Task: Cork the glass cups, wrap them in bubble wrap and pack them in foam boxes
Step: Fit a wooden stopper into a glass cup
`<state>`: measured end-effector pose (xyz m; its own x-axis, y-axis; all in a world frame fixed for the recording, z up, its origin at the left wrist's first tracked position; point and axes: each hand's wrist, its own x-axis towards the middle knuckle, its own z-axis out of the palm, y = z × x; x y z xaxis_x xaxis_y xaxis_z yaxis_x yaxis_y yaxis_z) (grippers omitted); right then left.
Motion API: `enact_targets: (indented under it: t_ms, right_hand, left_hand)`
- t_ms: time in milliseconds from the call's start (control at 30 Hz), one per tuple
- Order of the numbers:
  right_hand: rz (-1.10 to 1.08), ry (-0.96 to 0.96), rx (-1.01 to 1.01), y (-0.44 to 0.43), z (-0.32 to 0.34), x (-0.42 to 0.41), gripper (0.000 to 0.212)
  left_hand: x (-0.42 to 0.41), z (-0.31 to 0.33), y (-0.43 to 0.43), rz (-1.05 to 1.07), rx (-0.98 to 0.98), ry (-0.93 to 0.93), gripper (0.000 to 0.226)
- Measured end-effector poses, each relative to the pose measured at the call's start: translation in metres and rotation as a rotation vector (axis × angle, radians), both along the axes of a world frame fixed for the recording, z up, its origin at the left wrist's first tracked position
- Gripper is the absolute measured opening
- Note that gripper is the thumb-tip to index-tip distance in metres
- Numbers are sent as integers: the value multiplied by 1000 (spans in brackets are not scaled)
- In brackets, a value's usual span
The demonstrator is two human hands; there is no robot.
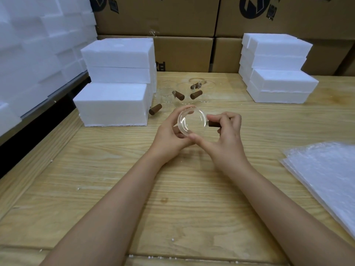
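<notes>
Wooden table (115,189) against stacked cartons (182,16)

body: left hand (169,134) and right hand (227,137) showing bare | arms: both forearms (119,204) running bare down to the frame edge | nails: possibly looking short, blurred

Packing warehouse: stacked cardboard cartons (157,18), foam boxes (115,73), wooden bench (96,169).

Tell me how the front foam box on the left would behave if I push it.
Probably very light for its size, so the foam box should slide easily on the wooden table. It looks stiff but crumbly: white crumbs lie nearby, so edges may chip.
</notes>
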<state>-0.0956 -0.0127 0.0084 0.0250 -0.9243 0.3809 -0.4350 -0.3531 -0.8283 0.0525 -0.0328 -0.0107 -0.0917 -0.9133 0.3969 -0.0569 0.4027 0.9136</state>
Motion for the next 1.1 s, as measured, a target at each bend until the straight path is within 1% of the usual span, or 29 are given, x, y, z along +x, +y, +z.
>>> enact_targets:
  t_ms: [67,167,367,500,600,700,900,1100]
  right_hand:
    - [43,-63,-3,-1,2,-2,48]
    - [61,-139,-3,-2,2,-4,33]
    - [12,-257,15,-6,1,-2,15]
    - [-60,-281,18,-8,-3,0,6]
    - [-127,-287,50,-9,-8,1,15]
    - [-176,-285,55,-10,-12,4,18]
    - [-209,-259,37,-10,-13,12,21]
    - [-235,-146,62,-6,-9,16,55]
  left_hand:
    - [1,0,1,-24,4,41,66]
    - [0,1,1,-32,-10,58,68]
    - [-1,2,0,-13,-16,-13,73]
    - [-5,5,5,18,-32,-114,73]
    - [-10,4,6,45,-59,-222,75]
    - [-12,4,6,50,-106,-280,76]
    - [-13,0,4,69,-133,-298,73]
    - [-15,1,4,91,-104,-275,72]
